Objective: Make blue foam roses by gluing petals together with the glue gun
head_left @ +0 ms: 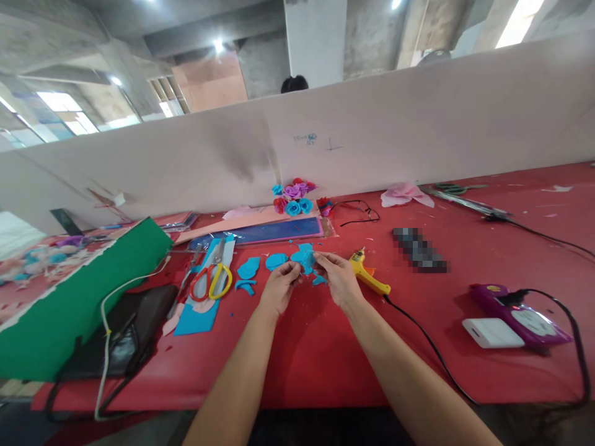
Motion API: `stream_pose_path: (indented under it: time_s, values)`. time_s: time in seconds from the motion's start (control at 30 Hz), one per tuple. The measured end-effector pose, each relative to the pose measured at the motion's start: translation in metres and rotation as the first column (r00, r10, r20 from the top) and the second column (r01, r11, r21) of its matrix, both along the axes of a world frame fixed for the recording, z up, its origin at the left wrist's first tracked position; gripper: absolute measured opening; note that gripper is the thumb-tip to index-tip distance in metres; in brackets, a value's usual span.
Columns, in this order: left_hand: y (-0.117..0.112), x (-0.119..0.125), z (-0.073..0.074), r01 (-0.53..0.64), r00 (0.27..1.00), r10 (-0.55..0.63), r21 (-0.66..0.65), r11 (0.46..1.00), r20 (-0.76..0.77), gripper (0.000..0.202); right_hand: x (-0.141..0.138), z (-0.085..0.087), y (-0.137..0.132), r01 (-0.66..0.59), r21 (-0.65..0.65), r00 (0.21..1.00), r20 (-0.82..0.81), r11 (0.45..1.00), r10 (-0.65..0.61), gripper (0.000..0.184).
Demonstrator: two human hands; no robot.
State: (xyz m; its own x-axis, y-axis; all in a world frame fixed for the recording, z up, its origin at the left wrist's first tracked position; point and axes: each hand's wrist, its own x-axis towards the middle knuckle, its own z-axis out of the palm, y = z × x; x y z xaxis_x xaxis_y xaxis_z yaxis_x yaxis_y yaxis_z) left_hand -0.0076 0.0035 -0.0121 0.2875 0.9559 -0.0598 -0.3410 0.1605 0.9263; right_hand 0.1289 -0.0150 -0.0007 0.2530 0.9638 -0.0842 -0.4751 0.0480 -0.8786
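Note:
My left hand (280,286) and my right hand (338,277) meet over the red table (316,347), both pinching a small blue foam piece (304,257) between their fingertips. Loose blue foam petals (248,269) lie just left of my left hand, with another petal (276,261) beside them. A yellow glue gun (368,275) rests right of my right hand, its black cord trailing toward the table's near edge. Scissors with red and yellow handles (211,282) lie on a blue foam sheet (198,316) further left.
Finished foam roses (292,198) stand against the white partition (372,136). A long blue sheet (264,232) lies behind the petals. A green board (79,291) and a black bag (125,328) sit left; a purple device (520,313) and white box (493,332) sit right.

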Motion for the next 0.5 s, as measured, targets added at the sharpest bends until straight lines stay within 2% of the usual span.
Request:
stream_pose_path:
  time_s: [0.2,0.5]
  values:
    - [0.0024,-0.0007,-0.0017,-0.112,0.994,0.112,0.005,0.994,0.005,0.028,0.0016,-0.0026,0.0008,0.064,0.008,0.996,0.067,0.998,-0.064,0.03]
    - [-0.0016,0.0039,-0.0016,-0.053,0.998,0.054,0.028,0.998,-0.015,0.029,-0.0018,-0.0036,0.0003,0.044,0.015,0.994,0.104,0.999,-0.045,0.032]
